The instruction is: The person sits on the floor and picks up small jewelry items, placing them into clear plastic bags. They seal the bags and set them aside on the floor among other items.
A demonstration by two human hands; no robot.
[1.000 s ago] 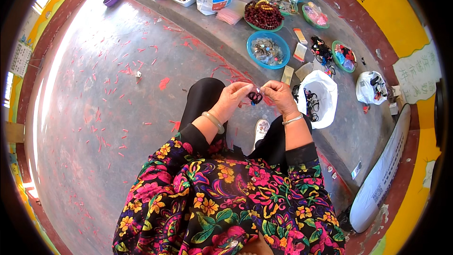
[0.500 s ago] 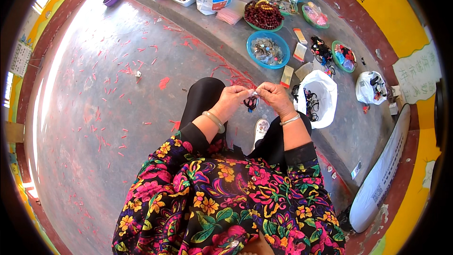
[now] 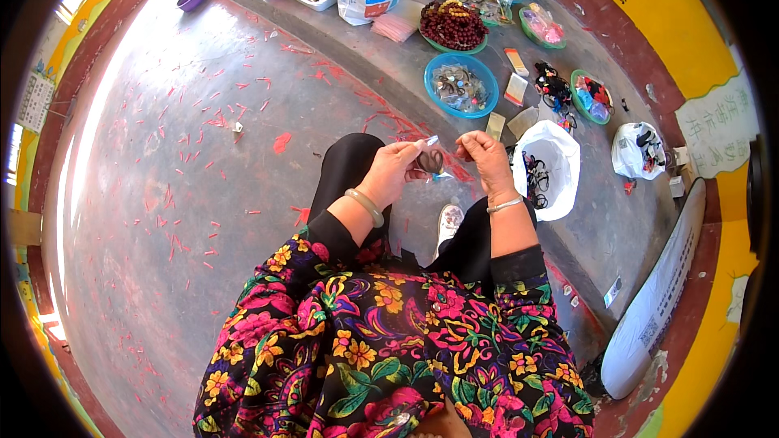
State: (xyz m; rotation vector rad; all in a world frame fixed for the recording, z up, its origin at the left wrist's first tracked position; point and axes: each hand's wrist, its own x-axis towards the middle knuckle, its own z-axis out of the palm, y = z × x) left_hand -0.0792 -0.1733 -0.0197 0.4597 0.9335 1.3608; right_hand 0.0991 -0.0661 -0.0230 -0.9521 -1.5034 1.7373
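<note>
My left hand (image 3: 394,169) is closed in a pinch on a small dark cord loop (image 3: 430,161), blurred by motion, with a white tag (image 3: 432,141) at its upper end. A bit to the right, my right hand (image 3: 487,159) is held up with thumb and fingers pressed together. Whatever lies between those fingertips, if anything, is too small to make out. The two hands are apart, above my knees. Beside my right wrist stands an open white bag (image 3: 561,164) with dark cord loops (image 3: 537,180) inside.
On the raised ledge are a blue basin (image 3: 432,96) of small packets, a basket of dark red beads (image 3: 454,26), small boxes (image 3: 515,89) and a green basket (image 3: 581,105). A second white bag (image 3: 626,156) stands at right. Red paper scraps (image 3: 281,143) litter the floor.
My hands were together at the fingertips and have now parted, the right one moving right and up. The dark loop and white tag stay with my left hand.
</note>
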